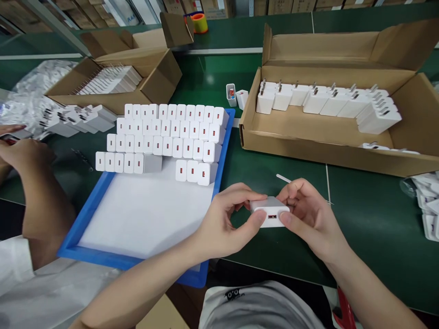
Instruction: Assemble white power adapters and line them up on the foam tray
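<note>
Gripping one white USB charger [272, 210] in left hand [229, 219] and right hand [310, 219], with thumbs at port end; holding over green tabletop [370, 219], right of blue-rimmed tray [87, 214] bearing rows of similar chargers [167, 151], before open cardboard carton [291, 147].

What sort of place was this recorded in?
Probably a factory assembly or packing line: rows of matching white chargers stand on a blue-rimmed tray, more sit in an open cardboard box, and a co-worker's arm shows at the left.
</note>
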Available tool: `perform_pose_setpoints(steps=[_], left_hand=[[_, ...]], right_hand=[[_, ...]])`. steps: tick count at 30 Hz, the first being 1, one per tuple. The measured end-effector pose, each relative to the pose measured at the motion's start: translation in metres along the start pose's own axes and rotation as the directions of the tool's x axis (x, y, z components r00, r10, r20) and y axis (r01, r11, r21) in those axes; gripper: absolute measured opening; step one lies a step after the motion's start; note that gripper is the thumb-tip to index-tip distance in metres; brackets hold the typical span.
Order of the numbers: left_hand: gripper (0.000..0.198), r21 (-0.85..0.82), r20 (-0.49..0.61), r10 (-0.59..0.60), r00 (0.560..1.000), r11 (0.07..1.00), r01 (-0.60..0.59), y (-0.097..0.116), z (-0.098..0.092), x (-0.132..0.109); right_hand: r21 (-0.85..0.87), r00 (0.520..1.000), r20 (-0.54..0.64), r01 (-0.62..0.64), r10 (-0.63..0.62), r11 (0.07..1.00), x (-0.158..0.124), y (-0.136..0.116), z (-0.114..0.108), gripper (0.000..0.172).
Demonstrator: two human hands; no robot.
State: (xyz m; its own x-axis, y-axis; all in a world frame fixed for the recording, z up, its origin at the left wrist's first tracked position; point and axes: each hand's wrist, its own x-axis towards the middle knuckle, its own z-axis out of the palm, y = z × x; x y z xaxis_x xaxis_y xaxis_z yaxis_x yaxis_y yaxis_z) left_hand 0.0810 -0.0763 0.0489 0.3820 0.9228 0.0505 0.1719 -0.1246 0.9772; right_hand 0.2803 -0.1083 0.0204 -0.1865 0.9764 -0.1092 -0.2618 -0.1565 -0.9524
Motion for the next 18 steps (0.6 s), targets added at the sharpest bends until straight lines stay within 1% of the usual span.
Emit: perform_pose_setpoints(steps=[2, 4, 6, 8, 10, 13, 18], left_hand=[[0.026, -0.006, -0.025, -0.055, 0.998, 0.998, 0.055, 0.002, 0.001, 0.001], [0.024, -0.045, -0.047, -0.169, 0.984, 0.985, 0.167, 0.003, 0.002, 0.002], [0.027, -0.102, -0.039, -0.301, 0.953, 0.95, 0.296, 0.004, 0.002, 0.002], [0.03, -0.139, -0.026, -0.382, 0.924, 0.917, 0.375, 0.004, 0.001, 0.003], [0.031, -0.148, -0.034, -0.407, 0.913, 0.905, 0.398, 0.003, 0.0, 0.002], [0.032, -0.141, -0.041, -0.418, 0.908, 0.902, 0.409, 0.002, -0.001, 0.001], [0.031, -0.136, -0.027, -0.406, 0.913, 0.907, 0.399, 0.001, 0.0, -0.001]], right_hand=[[0.037, 1.0, -0.001, -0.026, 0.026, 0.999, 0.002, 0.0, 0.0, 0.029], [0.1, 0.997, 0.025, -0.076, 0.074, 0.992, 0.005, 0.001, -0.001, 0.028], [0.16, 0.988, 0.081, -0.14, 0.129, 0.977, 0.009, 0.003, -0.001, 0.028], [0.192, 0.977, 0.126, -0.193, 0.171, 0.962, 0.012, 0.003, -0.001, 0.028], [0.204, 0.973, 0.131, -0.212, 0.188, 0.956, 0.014, 0.003, -0.002, 0.029], [0.197, 0.974, 0.126, -0.21, 0.188, 0.958, 0.014, 0.002, -0.002, 0.029], [0.201, 0.968, 0.142, -0.233, 0.207, 0.952, 0.014, 0.002, -0.001, 0.029]])
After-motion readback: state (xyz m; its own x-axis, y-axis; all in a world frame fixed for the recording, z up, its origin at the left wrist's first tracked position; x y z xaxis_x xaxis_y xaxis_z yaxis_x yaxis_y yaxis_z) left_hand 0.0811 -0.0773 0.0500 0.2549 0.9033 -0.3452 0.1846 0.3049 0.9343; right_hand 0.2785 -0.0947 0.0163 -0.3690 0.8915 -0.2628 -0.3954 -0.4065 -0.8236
